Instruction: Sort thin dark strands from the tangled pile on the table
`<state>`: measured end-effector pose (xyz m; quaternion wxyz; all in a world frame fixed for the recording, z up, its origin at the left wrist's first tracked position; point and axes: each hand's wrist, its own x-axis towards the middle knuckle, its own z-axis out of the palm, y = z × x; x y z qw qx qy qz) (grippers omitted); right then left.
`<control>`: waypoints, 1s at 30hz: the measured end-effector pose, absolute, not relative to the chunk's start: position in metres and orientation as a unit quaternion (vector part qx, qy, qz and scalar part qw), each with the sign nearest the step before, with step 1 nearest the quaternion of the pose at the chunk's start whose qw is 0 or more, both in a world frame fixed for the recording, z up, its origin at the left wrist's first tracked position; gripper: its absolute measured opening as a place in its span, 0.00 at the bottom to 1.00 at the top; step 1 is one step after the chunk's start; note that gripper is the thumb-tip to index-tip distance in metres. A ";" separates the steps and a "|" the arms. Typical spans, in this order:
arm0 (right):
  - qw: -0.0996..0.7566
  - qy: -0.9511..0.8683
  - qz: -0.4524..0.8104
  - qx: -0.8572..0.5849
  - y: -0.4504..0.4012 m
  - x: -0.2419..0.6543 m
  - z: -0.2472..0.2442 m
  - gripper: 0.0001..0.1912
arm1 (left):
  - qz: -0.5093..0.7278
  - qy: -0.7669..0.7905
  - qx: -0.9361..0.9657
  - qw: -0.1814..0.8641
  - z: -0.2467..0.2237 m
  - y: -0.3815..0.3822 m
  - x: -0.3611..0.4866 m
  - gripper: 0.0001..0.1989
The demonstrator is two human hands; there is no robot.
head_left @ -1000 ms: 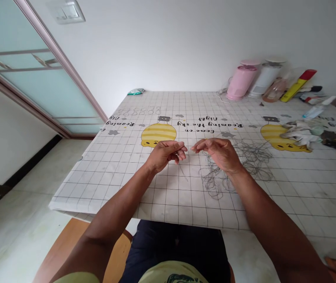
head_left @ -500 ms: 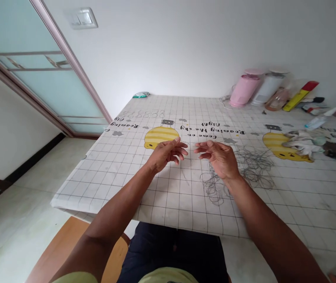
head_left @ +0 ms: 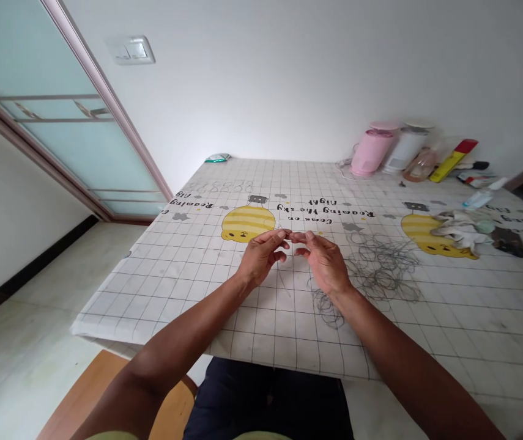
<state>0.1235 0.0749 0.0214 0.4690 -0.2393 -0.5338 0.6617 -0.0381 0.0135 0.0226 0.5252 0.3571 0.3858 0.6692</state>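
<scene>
Above the checked tablecloth my left hand [head_left: 261,255] pinches thin grey wire [head_left: 284,285], and one end of it hangs down below the fingers. My right hand [head_left: 326,263] comes from the other side with thumb and forefinger closed at the same spot, so that the fingertips of both hands meet. The part of the wire between the fingertips is mostly hidden. To the right of my right hand, partly under its wrist, spreads a loose heap of curled grey wires [head_left: 380,266]. Farther back on the left lies a row of small looped wire shapes [head_left: 227,187].
Along the wall at the back right stand a pink cylinder [head_left: 371,153], a white cylinder [head_left: 403,150], a bottle [head_left: 419,165] and a yellow-red box [head_left: 454,161]. A crumpled cloth [head_left: 460,231] lies at the right. A green-white packet [head_left: 218,157] rests at the back left corner.
My two hands have come together, and their fingertips, apart before, now meet. The view has shifted slightly, so the table sits a little lower.
</scene>
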 end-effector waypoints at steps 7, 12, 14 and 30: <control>0.432 -0.516 0.707 -0.219 0.076 0.127 0.020 0.17 | 0.663 0.359 0.371 0.542 0.026 0.012 -0.040 0.13; 0.413 -0.470 0.737 -0.257 0.077 0.128 0.017 0.19 | 0.646 0.368 0.409 0.530 0.024 0.012 -0.040 0.14; 0.403 -0.459 0.744 -0.270 0.079 0.128 0.016 0.20 | 0.638 0.366 0.417 0.534 0.023 0.013 -0.040 0.15; 0.309 -0.642 0.568 -0.412 0.088 0.138 0.013 0.25 | 0.615 0.398 0.402 0.549 0.000 0.022 -0.034 0.15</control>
